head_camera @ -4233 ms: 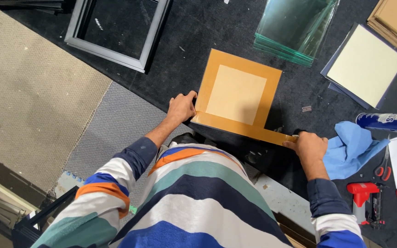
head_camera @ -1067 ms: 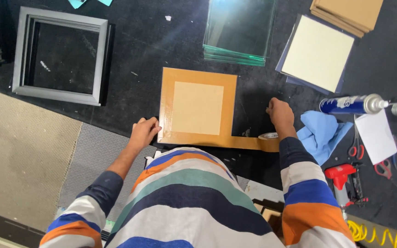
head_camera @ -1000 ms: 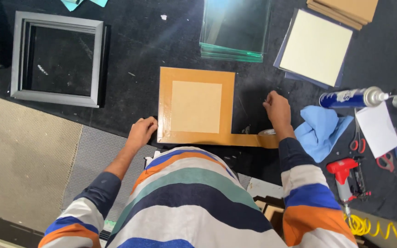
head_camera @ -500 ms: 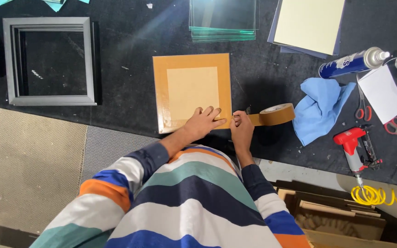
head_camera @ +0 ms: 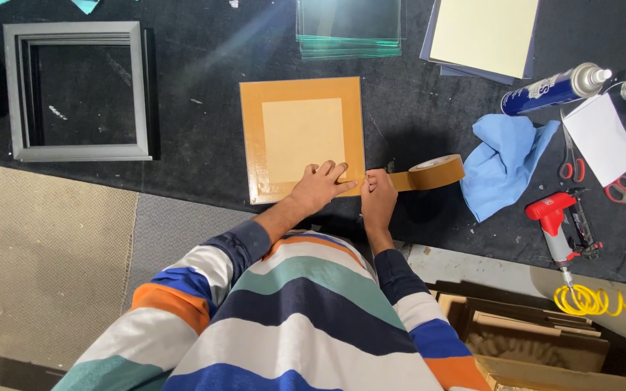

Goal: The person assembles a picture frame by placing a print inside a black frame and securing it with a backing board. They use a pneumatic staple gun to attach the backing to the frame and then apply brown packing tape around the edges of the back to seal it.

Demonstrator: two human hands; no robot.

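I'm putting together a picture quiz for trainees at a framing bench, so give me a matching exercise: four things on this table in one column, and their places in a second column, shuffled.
Things:
1. roll of brown tape
2. grey frame
3. stack of glass panes
4. red nail gun

Places:
A. far edge of the table, beyond the brown backing board
B. far left, lying empty on the dark table
C. just right of the right hand
D. near right, by the coiled yellow hose

Pairs: 1-C, 2-B, 3-A, 4-D
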